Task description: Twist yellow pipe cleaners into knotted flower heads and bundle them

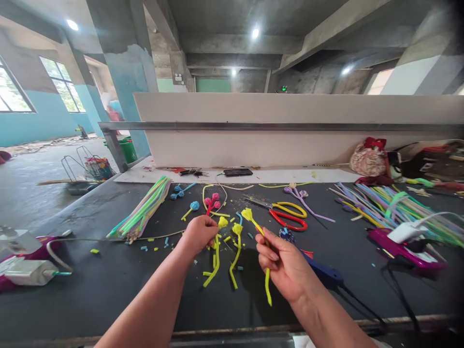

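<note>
My right hand (282, 261) is closed around the stem of a yellow pipe-cleaner flower (247, 214), its head tilted up to the left and its stem end hanging below the fingers. My left hand (197, 237) is pinched closed beside another yellow pipe-cleaner flower (222, 222) on the table; the fingertips hide whether they grip it. Between the hands lies a third yellow pipe-cleaner flower (237, 229) with a bent stem. Behind them are a pink pipe-cleaner flower sprig (212, 200) and scissors (290, 212) with yellow and red handles.
Pipe-cleaner bundles lie at the left (143, 208) and right (409, 208). Close to my right forearm is a blue corded tool (322, 268). Purple power strips (406, 249) with plugs sit at both sides. A phone (238, 172) and a cloth bag (369, 158) rest at the back.
</note>
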The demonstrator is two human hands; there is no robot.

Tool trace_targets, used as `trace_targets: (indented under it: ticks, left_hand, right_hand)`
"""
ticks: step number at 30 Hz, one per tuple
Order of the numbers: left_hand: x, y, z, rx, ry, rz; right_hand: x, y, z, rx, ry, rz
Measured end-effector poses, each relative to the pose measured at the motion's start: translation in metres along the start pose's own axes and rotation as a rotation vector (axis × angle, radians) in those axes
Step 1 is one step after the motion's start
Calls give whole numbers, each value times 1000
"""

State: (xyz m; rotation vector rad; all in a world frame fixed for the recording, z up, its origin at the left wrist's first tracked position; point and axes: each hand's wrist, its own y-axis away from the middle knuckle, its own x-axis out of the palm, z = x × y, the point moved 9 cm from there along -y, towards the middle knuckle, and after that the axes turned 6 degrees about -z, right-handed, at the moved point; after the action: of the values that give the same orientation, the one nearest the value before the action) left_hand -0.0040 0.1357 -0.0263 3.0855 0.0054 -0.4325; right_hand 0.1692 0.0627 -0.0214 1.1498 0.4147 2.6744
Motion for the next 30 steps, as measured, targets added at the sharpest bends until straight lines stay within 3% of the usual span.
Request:
trace_targets:
  ticks: [9,13,16,21,23,25,30]
  left_hand:
    - [-1,2,-15,92,-168,-50]
    - [-19,15,-37,192,-272,-172]
    - [-58,27,-46,245,-389,-251]
    - [-177,38,-30,130,-666,-556]
    - [-210,36,-19,61,-776,-622]
    - [-223,30,-8,27,-868,-624]
    - [-219,16,11,-40,-999,-576]
  right_hand:
    - [1,-4,-9,89,-46,5]
    - [-5,-7,-8,86,-36,-75]
    - [-7,-7,-10,118,-15,-86]
    - [-3,-2,-13,150,7,-79]
    - [1,0,-13,142,18,-74]
    - [4,2,-13,141,23,-79]
    - [6,4,-13,125,46,-74]
